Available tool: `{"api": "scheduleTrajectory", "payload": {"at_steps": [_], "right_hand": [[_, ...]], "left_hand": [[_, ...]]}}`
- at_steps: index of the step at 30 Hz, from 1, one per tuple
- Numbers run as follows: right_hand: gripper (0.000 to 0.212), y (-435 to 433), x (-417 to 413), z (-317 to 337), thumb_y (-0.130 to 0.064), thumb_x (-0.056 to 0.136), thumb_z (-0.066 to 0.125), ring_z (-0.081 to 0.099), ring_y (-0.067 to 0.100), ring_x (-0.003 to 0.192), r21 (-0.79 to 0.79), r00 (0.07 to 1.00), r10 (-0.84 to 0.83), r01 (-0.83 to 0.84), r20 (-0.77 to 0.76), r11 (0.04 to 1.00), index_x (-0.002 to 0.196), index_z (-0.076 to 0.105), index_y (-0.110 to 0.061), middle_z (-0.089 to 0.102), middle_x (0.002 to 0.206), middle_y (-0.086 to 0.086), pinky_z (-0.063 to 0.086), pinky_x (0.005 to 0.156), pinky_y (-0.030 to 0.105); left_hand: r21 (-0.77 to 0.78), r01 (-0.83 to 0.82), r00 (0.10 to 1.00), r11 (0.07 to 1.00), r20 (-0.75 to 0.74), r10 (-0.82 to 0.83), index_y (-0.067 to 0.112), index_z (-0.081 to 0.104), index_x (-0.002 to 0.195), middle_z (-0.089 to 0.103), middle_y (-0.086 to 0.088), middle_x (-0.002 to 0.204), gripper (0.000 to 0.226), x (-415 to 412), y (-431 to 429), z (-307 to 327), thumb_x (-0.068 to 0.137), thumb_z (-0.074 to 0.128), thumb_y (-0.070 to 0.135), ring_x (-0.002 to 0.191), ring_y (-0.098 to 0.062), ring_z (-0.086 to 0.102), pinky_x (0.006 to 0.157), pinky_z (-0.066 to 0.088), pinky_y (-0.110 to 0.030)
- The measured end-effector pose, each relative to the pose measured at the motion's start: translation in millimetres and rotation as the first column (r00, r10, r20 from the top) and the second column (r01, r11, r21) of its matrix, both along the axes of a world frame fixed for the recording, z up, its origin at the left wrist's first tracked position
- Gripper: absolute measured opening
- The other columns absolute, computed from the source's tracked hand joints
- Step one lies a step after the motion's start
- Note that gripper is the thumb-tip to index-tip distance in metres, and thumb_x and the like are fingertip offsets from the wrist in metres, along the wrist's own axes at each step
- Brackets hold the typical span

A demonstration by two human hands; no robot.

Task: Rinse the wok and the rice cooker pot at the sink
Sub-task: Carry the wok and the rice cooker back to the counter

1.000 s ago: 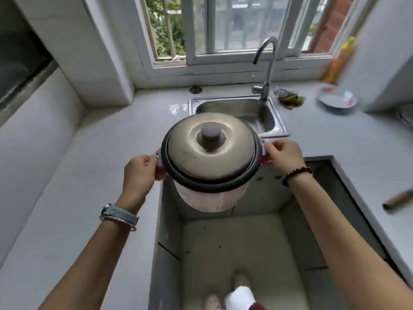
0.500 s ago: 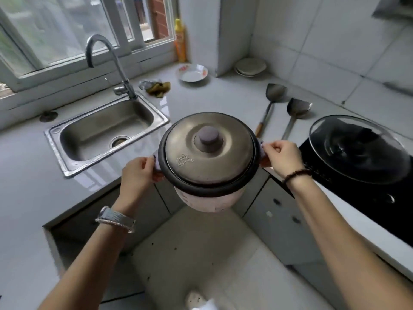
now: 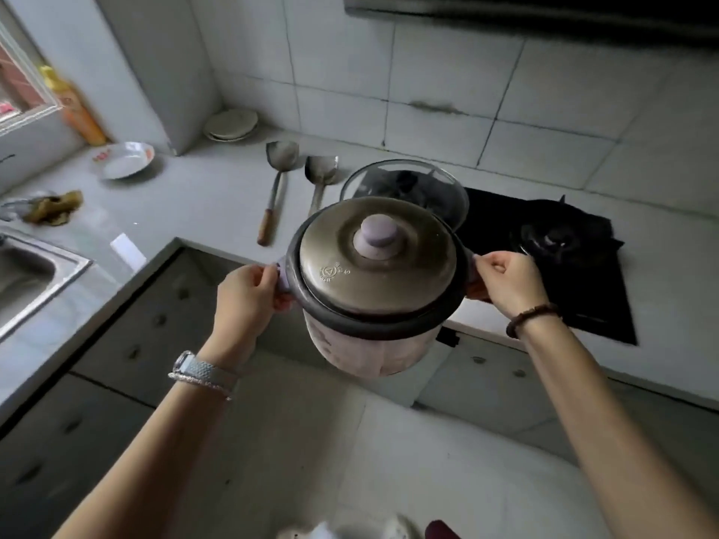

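Observation:
I carry the rice cooker (image 3: 373,282) in the air above the floor, in front of the counter. It has a pale body, a black rim and a brownish metal lid with a lilac knob. My left hand (image 3: 245,301) grips its left side handle and my right hand (image 3: 509,282) grips the right one. Behind it, on the black stove (image 3: 576,274), stands the wok (image 3: 408,188) under a glass lid, partly hidden by the cooker. A corner of the steel sink (image 3: 35,282) shows at the left edge.
Two metal spatulas (image 3: 278,177) (image 3: 321,177) lie on the counter left of the wok. A white dish (image 3: 124,159), stacked plates (image 3: 231,124), an orange bottle (image 3: 78,110) and a yellow-green rag (image 3: 52,208) sit further left. Grey cabinets run under the counter.
My view has swung right, from the sink and window to the stove corner. The cooker stays held by both hands in front of me.

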State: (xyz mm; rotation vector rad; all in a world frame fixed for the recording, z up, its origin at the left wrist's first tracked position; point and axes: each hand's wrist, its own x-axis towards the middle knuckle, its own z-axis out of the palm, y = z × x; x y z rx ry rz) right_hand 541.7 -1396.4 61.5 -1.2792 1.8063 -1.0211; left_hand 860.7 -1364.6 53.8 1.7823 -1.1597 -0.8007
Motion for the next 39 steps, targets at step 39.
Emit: {"api": "scheduleTrajectory", "payload": {"at_steps": [39], "right_hand": [[0.022,224,-434,37,-0.018,0.093,0.057,0.067,0.024,0.061,-0.004,0.32,-0.947,0.947,0.004,0.32,0.073,0.064,-0.011,0.066,0.065,0.009,0.057,0.068,0.034]], "left_hand": [[-0.071,0.952,0.295,0.297,-0.042,-0.955,0.011,0.06,0.064,0.062,0.009,0.044,0.04,-618,-98,25,0.101,0.045,0.015,0.039,-0.004,0.058,0.06,0.053,-0.031]]}}
